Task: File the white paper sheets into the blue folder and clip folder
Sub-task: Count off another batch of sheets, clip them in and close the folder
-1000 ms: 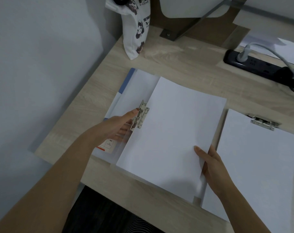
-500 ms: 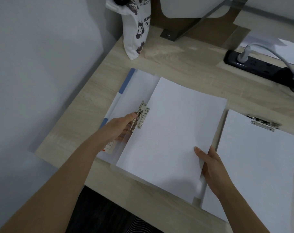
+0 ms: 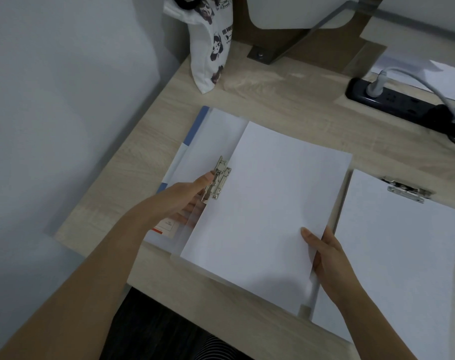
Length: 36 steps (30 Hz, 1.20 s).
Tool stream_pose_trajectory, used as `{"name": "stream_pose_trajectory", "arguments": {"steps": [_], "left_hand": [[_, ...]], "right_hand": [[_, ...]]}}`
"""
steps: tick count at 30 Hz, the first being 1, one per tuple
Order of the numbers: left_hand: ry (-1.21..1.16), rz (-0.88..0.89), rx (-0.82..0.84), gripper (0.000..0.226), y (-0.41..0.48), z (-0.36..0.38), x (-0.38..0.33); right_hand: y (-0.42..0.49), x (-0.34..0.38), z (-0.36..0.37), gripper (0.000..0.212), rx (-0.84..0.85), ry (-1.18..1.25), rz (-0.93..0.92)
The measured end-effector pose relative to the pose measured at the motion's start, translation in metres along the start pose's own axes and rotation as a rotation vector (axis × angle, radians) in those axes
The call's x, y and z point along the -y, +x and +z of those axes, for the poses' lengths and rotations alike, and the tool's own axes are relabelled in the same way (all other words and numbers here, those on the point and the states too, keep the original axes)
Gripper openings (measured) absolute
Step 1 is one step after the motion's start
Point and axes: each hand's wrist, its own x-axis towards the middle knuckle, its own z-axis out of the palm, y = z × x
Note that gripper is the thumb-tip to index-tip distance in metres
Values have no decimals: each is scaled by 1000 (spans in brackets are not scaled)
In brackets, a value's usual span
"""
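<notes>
While the left hand (image 3: 187, 196) pinches the silver metal spring clip (image 3: 218, 179) at nine o'clock of the white paper sheet stack (image 3: 268, 209), the right hand (image 3: 327, 258) grips that stack's five o'clock edge, thumb on top. Stack lies on the open blue plastic folder (image 3: 195, 131). Clip folder with white sheet (image 3: 403, 255): three o'clock, just beside. Light wooden desk (image 3: 273, 100); black power strip (image 3: 392, 102), one o'clock; printed white tote bag (image 3: 211, 48), twelve o'clock.
</notes>
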Motion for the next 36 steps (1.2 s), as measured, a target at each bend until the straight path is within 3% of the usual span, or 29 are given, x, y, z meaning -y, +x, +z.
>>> {"name": "stream_pose_trajectory", "arguments": {"steps": [3, 7, 15, 19, 23, 25, 27, 29, 31, 36], "left_hand": [[9, 63, 31, 58, -2, 0, 6], [-40, 161, -47, 29, 2, 4, 15], [-211, 285, -140, 19, 14, 13, 29], [-263, 302, -86, 13, 16, 9, 32], [-302, 321, -105, 14, 8, 12, 31], [-295, 339, -144, 15, 1, 14, 28], [-304, 384, -184, 14, -11, 18, 19], [-314, 445, -200, 13, -27, 21, 8], [-314, 508, -180, 12, -47, 26, -7], [-357, 644, -109, 24, -97, 59, -54]], "right_hand": [[0, 0, 0, 25, 2, -11, 5], [0, 1, 1, 25, -12, -15, 14], [-1, 1, 2, 25, -9, -2, 12], [0, 0, 3, 30, -28, -16, -7], [0, 3, 14, 47, -227, -265, -92], [2, 6, 22, 70, -304, -473, -116], [0, 9, 24, 74, -321, -732, -158], [-4, 8, 21, 63, -268, -957, -218], [-9, 10, 17, 61, -165, -998, -205], [-41, 45, 0, 51, 92, -615, -21]]}}
